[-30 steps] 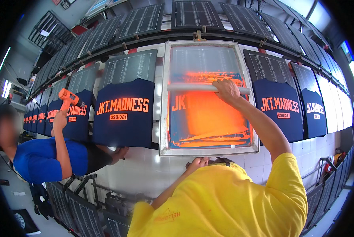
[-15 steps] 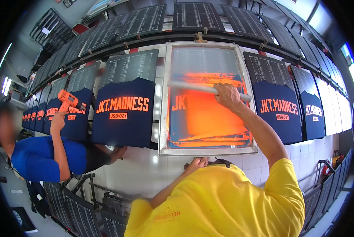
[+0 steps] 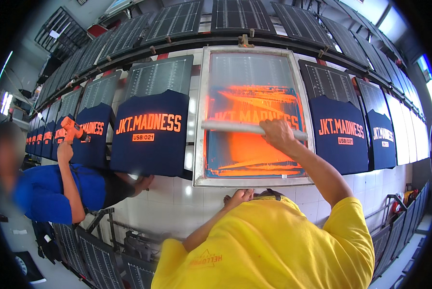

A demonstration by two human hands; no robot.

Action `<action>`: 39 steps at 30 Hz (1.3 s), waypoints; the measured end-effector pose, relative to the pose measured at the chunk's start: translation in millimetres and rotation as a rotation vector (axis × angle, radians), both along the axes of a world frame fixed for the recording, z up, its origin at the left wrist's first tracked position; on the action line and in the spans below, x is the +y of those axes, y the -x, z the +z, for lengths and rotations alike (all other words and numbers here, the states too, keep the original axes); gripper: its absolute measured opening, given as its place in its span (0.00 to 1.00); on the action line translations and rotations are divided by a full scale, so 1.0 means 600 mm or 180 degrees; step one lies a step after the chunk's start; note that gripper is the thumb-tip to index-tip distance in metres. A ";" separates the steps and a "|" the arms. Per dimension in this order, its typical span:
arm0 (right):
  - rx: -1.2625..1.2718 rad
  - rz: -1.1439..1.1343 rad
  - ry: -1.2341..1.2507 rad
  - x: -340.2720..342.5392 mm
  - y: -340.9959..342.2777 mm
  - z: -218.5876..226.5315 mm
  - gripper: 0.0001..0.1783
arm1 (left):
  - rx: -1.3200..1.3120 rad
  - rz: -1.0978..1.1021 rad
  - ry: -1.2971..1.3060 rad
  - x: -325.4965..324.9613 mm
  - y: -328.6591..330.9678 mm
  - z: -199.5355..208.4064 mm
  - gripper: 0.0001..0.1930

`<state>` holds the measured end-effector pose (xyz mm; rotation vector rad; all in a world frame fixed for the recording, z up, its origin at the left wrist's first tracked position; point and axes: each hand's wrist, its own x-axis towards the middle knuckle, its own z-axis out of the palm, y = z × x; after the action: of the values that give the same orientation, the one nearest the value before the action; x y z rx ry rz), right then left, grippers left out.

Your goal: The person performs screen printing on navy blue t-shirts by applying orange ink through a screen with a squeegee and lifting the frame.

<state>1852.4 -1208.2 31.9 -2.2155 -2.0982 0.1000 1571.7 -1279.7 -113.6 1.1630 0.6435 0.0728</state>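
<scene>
My right hand (image 3: 277, 134) is closed around a long pale squeegee (image 3: 230, 126), which lies crosswise over the mesh of a printing screen. The metal screen frame (image 3: 200, 115) surrounds mesh smeared with bright orange ink (image 3: 254, 144). Orange lettering shows beyond the squeegee, and a dark garment shows through the mesh. At the frame's near edge, close to my waist, my left hand (image 3: 243, 195) has its fingers curled; whatever they grip, if anything, is hidden.
Navy shirts with orange lettering lie on boards left (image 3: 151, 120) and right (image 3: 339, 139) of the screen. A co-worker in blue (image 3: 57, 188) at left holds an orange heat gun (image 3: 73, 128). Across the rail stand more dark boards (image 3: 242, 17).
My right hand has drawn the squeegee toward me, uncovering more lettering on the mesh. My left hand stays near the frame's edge. The co-worker's heat gun has shifted left and down.
</scene>
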 end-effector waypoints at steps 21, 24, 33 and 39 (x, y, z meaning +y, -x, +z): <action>-0.0278 0.0063 -0.0742 -0.255 0.100 -0.031 0.18 | 0.0186 -0.0411 0.0544 0.029 -0.004 0.065 0.19; 0.0117 0.0003 -0.0526 -0.265 0.111 -0.026 0.29 | 0.0398 -0.0338 0.0547 0.028 -0.001 0.063 0.16; 0.0467 -0.0155 -0.0446 -0.289 0.122 -0.032 0.36 | 0.0422 -0.0398 0.0459 0.029 0.002 0.058 0.15; 0.1095 -0.0721 -0.1226 -0.300 0.054 -0.032 0.27 | 0.0357 -0.1014 -0.0470 0.044 0.034 0.066 0.18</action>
<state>1820.2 -1388.2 12.4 -2.0144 -1.5318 0.0507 1551.2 -1253.0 -74.0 1.4072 0.5510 -0.2199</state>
